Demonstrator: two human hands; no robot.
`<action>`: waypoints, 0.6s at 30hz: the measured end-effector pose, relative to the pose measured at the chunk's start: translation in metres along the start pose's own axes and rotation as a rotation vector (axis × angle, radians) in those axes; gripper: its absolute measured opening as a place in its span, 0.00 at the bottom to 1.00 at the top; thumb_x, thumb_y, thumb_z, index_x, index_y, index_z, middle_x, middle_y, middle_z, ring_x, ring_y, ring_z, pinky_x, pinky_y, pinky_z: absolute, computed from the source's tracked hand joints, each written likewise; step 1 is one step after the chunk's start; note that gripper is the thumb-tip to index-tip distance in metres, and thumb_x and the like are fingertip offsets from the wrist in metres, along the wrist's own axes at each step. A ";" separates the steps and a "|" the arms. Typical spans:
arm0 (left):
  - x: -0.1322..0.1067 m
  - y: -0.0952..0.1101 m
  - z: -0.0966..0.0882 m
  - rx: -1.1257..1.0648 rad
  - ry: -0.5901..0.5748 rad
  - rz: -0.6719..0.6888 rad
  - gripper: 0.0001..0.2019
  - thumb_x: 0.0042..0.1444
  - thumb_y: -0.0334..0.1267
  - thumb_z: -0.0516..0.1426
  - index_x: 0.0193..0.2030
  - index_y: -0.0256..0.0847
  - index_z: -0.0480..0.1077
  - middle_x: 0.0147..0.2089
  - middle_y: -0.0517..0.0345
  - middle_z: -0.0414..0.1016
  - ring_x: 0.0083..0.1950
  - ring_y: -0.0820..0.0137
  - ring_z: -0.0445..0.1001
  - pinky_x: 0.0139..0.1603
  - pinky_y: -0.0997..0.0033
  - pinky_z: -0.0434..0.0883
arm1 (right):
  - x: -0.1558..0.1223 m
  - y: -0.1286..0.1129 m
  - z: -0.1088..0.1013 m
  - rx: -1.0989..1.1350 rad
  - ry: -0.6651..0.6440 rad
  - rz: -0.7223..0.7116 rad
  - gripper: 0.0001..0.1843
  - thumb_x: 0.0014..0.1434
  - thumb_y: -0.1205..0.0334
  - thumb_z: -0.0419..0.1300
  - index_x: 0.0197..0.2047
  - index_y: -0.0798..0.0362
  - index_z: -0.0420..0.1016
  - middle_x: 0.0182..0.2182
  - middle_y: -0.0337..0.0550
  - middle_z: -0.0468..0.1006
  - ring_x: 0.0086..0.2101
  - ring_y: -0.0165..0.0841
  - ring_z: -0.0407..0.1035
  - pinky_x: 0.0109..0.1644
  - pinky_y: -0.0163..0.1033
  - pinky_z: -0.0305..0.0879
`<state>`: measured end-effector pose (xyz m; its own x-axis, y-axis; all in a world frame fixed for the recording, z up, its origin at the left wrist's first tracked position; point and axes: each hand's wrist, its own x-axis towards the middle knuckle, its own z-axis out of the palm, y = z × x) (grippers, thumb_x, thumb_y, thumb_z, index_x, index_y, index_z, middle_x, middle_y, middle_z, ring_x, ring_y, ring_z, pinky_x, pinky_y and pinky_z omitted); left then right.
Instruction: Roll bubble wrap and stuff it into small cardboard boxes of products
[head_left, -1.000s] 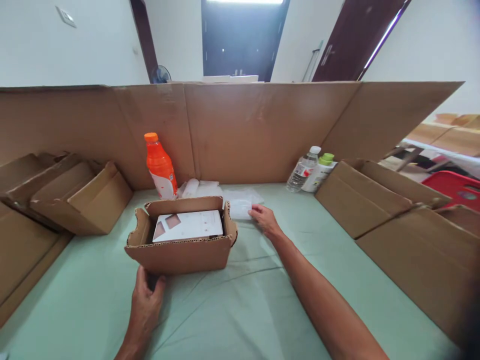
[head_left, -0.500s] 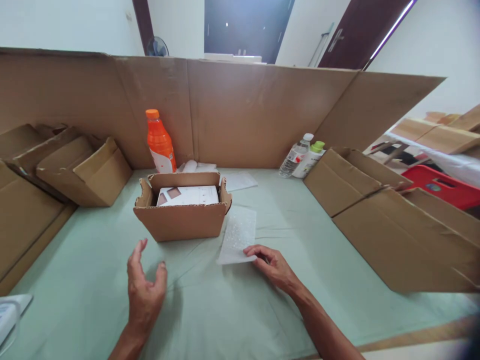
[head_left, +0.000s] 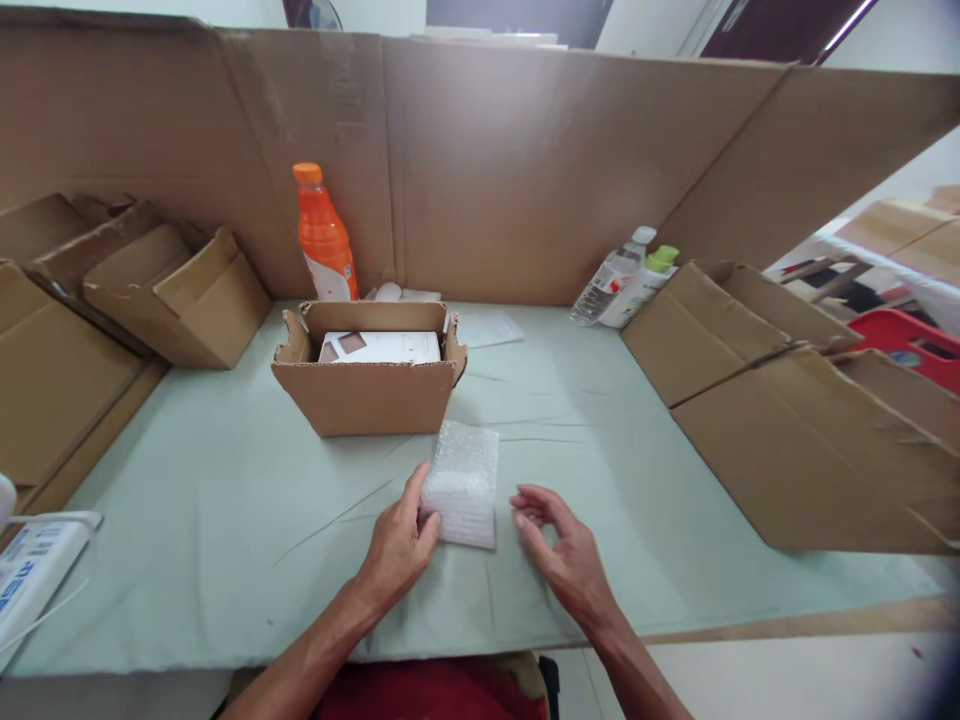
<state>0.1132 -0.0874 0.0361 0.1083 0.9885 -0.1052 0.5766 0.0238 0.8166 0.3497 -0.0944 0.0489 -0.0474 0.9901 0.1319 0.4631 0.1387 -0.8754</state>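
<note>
your left hand (head_left: 397, 542) grasps the translucent bubble-wrap sheet (head_left: 465, 490) by its left edge, as your right hand (head_left: 556, 548), released and loosely curled, hangs just beside its right edge; the dimpled rectangle sits nearer you than the brown corrugated box (head_left: 375, 399), whose rim is jagged; a wide stretch of creased green cloth (head_left: 585, 400) spreads between your right hand and the cardboard boxes (head_left: 810, 450) at right

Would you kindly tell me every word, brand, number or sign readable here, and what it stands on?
Nothing reads with certainty:
White object with blue print, left edge: blurred.
Orange plastic bottle: too small.
Clear plastic bottle: too small.
White green-capped bottle: blurred.
White rectangular carton inside brown cardboard box: tiny marks, illegible.
</note>
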 end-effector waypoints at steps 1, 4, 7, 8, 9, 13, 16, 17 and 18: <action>0.003 0.002 0.000 0.036 -0.011 -0.012 0.33 0.60 0.35 0.51 0.73 0.38 0.51 0.37 0.56 0.77 0.37 0.65 0.75 0.40 0.66 0.71 | -0.005 -0.002 -0.003 -0.097 0.070 -0.095 0.13 0.64 0.60 0.59 0.52 0.51 0.72 0.40 0.46 0.81 0.39 0.36 0.76 0.45 0.41 0.72; 0.012 0.007 0.000 0.134 -0.060 -0.016 0.35 0.59 0.35 0.52 0.74 0.38 0.49 0.34 0.58 0.76 0.34 0.64 0.75 0.40 0.65 0.70 | -0.014 -0.009 0.000 -0.305 -0.011 -0.405 0.16 0.63 0.65 0.60 0.54 0.49 0.72 0.45 0.48 0.80 0.45 0.39 0.74 0.50 0.45 0.71; 0.013 0.005 0.001 0.153 -0.038 0.020 0.35 0.59 0.35 0.52 0.74 0.37 0.48 0.39 0.54 0.78 0.37 0.62 0.76 0.41 0.63 0.72 | -0.010 -0.011 0.017 -0.458 -0.206 -0.525 0.19 0.61 0.67 0.60 0.55 0.51 0.73 0.55 0.53 0.76 0.54 0.46 0.70 0.53 0.52 0.69; 0.012 0.003 0.000 0.145 0.014 0.060 0.35 0.59 0.35 0.52 0.73 0.37 0.48 0.44 0.50 0.79 0.41 0.61 0.77 0.43 0.61 0.73 | -0.008 -0.011 0.022 -0.495 -0.235 -0.520 0.18 0.61 0.68 0.59 0.54 0.51 0.74 0.56 0.54 0.76 0.55 0.47 0.70 0.53 0.54 0.69; 0.009 0.000 -0.001 0.141 0.081 0.117 0.34 0.59 0.35 0.52 0.73 0.37 0.49 0.51 0.46 0.77 0.46 0.60 0.77 0.47 0.59 0.73 | -0.005 -0.010 0.027 -0.512 -0.246 -0.510 0.16 0.62 0.69 0.57 0.52 0.51 0.76 0.56 0.53 0.77 0.55 0.47 0.70 0.53 0.54 0.69; -0.011 -0.011 -0.011 0.190 0.193 0.422 0.34 0.59 0.34 0.56 0.71 0.40 0.53 0.67 0.41 0.65 0.68 0.53 0.64 0.65 0.49 0.65 | 0.000 -0.009 0.034 -0.414 -0.243 -0.434 0.15 0.67 0.70 0.52 0.48 0.50 0.77 0.45 0.49 0.82 0.46 0.42 0.75 0.48 0.50 0.70; -0.025 -0.013 -0.017 0.164 0.061 0.488 0.31 0.58 0.29 0.54 0.69 0.43 0.59 0.57 0.46 0.75 0.60 0.56 0.71 0.61 0.50 0.68 | -0.004 -0.014 0.032 -0.241 -0.295 -0.309 0.13 0.69 0.65 0.51 0.46 0.49 0.78 0.40 0.46 0.83 0.40 0.39 0.76 0.46 0.45 0.72; -0.028 -0.013 -0.018 0.134 0.025 0.459 0.29 0.58 0.28 0.53 0.68 0.44 0.61 0.51 0.48 0.78 0.55 0.59 0.74 0.57 0.53 0.71 | -0.006 -0.015 0.031 -0.190 -0.328 -0.260 0.13 0.69 0.64 0.51 0.46 0.49 0.78 0.39 0.45 0.83 0.39 0.37 0.77 0.45 0.43 0.73; -0.030 -0.013 -0.018 0.105 0.001 0.414 0.29 0.58 0.28 0.52 0.67 0.44 0.62 0.47 0.50 0.79 0.49 0.61 0.76 0.53 0.56 0.73 | -0.009 -0.016 0.030 -0.160 -0.342 -0.221 0.12 0.69 0.63 0.52 0.46 0.49 0.78 0.39 0.45 0.83 0.39 0.37 0.77 0.44 0.41 0.74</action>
<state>0.0882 -0.1146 0.0393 0.3471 0.9117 0.2198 0.5641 -0.3902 0.7277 0.3156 -0.1047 0.0480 -0.4384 0.8903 0.1228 0.5391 0.3699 -0.7567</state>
